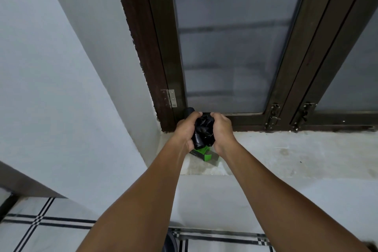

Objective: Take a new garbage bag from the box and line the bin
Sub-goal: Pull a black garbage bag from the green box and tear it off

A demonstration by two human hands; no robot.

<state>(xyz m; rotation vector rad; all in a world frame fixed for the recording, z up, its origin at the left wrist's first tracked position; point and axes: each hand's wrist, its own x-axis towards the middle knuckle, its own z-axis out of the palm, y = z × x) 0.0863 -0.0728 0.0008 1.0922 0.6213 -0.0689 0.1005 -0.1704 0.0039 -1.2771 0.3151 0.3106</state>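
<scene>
A crumpled black garbage bag point(204, 130) is bunched between both my hands above the window sill. My left hand point(186, 129) grips its left side with the fingers curled over the top. My right hand point(222, 130) is closed on its right side. Just below the bag, a green and black box point(202, 154) lies on the sill with an end flap open. Part of the box is hidden behind my left wrist. A black roll-shaped object point(188, 111) pokes out behind my left hand. The bin is not visible.
The concrete window sill point(286, 153) runs to the right under a dark-framed frosted window point(231, 47) with latches point(273, 117). A white wall point(61, 88) stands at the left. A white cloth with black stripes point(51, 229) lies below.
</scene>
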